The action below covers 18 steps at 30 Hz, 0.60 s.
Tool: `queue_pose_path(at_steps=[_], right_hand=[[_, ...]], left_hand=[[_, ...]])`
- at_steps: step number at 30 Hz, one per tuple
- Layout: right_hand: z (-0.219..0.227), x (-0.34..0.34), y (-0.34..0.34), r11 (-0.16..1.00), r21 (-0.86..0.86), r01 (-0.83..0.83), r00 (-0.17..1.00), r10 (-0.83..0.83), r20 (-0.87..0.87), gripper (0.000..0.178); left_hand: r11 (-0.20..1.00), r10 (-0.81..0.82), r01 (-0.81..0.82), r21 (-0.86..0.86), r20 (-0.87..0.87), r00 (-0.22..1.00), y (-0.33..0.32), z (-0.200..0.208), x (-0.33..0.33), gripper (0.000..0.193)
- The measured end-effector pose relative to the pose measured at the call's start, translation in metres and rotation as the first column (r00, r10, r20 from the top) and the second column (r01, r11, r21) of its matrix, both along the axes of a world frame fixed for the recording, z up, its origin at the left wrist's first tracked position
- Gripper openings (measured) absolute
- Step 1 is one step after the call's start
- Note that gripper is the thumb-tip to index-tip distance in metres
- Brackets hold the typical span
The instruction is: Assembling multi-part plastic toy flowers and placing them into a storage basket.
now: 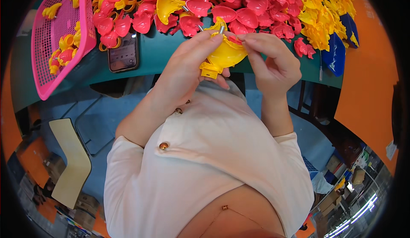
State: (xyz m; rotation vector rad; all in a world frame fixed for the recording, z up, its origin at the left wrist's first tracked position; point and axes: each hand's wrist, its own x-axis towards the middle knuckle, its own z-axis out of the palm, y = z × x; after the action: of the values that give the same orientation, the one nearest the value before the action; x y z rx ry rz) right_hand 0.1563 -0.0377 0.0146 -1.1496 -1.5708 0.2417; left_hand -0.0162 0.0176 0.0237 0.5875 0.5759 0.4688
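Observation:
Close to the table's near edge, my left hand (188,56) is closed around a yellow moulded plastic piece (228,55). The piece has a rounded, shell-like body and a square tab at its lower end. A short metal pin (221,29) stands at its top, beside the left thumb. My right hand (276,63) pinches thumb and forefinger together at the upper right edge of the piece. What lies between those fingertips, if anything, is too small to make out. Just beyond both hands lies a heap of red plastic shells (250,18).
Loose yellow parts (326,11) are piled at the far right, by a blue flat object (334,54). A pink mesh basket (37,52) with several red and yellow pieces stands at the left. A phone (124,54) lies on the green table (149,58), next to the basket.

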Motion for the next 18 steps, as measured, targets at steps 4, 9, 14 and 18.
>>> queue_pose_path(at_steps=[4,9,14,18], right_hand=[[0.003,-0.001,0.002,0.997,0.075,-0.034,0.989,0.023,0.145,0.021],[0.001,-0.001,-0.002,0.993,0.117,-0.016,0.998,0.008,0.069,0.022],[0.007,-0.002,0.0,0.995,0.074,-0.068,0.974,0.05,0.22,0.022],[0.003,0.001,0.001,0.992,0.039,-0.117,0.961,0.103,0.257,0.021]], left_hand=[[1.0,0.005,-0.005,0.009,-0.011,1.0,0.0,0.0,0.001,0.032],[1.0,0.014,-0.013,0.027,-0.057,0.998,0.001,0.0,0.002,0.032],[0.998,-0.006,0.009,0.058,-0.039,0.999,-0.001,-0.005,0.006,0.03],[0.981,0.051,-0.032,0.194,-0.095,0.994,-0.003,-0.012,0.006,0.026]])
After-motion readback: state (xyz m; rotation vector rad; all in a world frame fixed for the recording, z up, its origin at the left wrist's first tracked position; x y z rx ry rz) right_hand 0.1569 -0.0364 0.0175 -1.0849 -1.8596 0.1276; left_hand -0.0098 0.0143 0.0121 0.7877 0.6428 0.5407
